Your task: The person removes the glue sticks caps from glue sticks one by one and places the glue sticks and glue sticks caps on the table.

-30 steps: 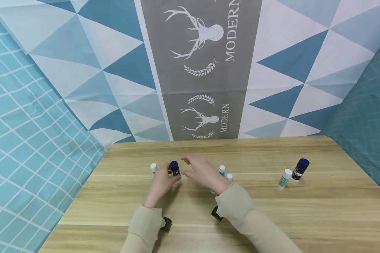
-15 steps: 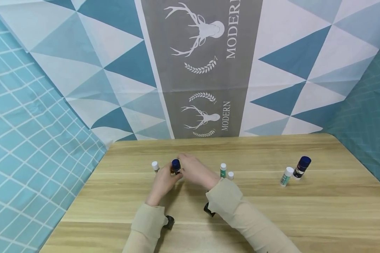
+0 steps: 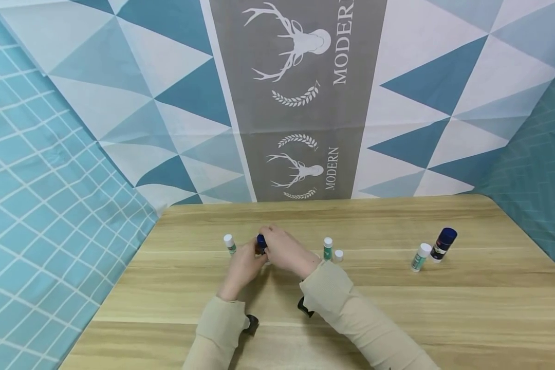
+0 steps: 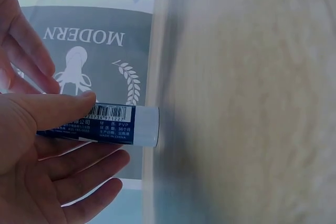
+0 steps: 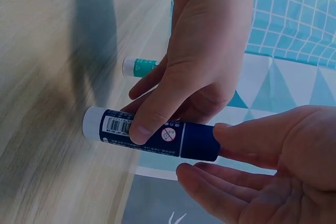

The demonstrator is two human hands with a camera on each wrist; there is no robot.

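A dark blue glue stick (image 3: 261, 240) with a blue cap and a white base is between my two hands. My left hand (image 3: 244, 264) holds its barrel, the thumb lying along the printed label. In the right wrist view the glue stick (image 5: 170, 137) shows a barcode, and its white base is close over the wooden table. My right hand (image 3: 288, 250) has its thumb and fingers around the cap end. Seen from the left wrist, the cap end of the glue stick (image 4: 113, 123) is hidden behind my left hand (image 4: 31, 150).
A white-capped green glue stick (image 3: 229, 243) stands left of my hands. To the right are another green one (image 3: 327, 248) and a white cap (image 3: 338, 255), partly hidden by my right arm. Farther right stand a green glue stick (image 3: 420, 258) and a larger dark blue one (image 3: 443, 244).
My right hand has moved left onto the cap of the blue glue stick, covering more of it. My left hand keeps its hold. The head view has shifted slightly.
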